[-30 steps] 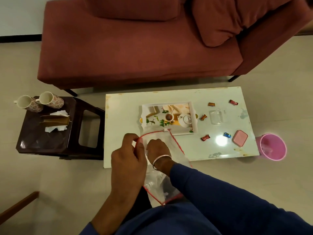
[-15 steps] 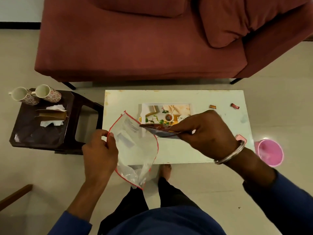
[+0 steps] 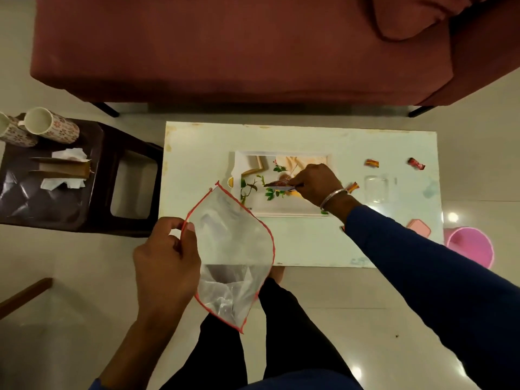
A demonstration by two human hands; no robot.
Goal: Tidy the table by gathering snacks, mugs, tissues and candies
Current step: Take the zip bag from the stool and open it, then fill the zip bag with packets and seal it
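My left hand point(image 3: 166, 257) pinches the rim of a clear plastic bag with a red edge point(image 3: 230, 249), held open in front of the white table point(image 3: 202, 142). My right hand point(image 3: 315, 182) reaches over the printed tray point(image 3: 253, 161) and grips a flat dark red snack packet point(image 3: 278, 184) just above it. Wrapped candies lie on the table's right part: an orange one point(image 3: 372, 163), a red one point(image 3: 416, 164) and another point(image 3: 353, 187) beside my wrist. Two flowered mugs point(image 3: 47, 128) and crumpled tissues point(image 3: 70, 154) sit on the dark side stool point(image 3: 92, 192).
A clear plastic box point(image 3: 376, 188) and a pink lid point(image 3: 419, 228) lie on the table's right side. A pink bin point(image 3: 470, 246) stands on the floor past the right edge. A red sofa point(image 3: 225, 46) runs behind the table. A brown paper bag point(image 3: 60, 168) rests on the stool.
My right hand came out of the bag with the snack packet and moved forward over the tray. My left hand keeps holding the bag, which now hangs open.
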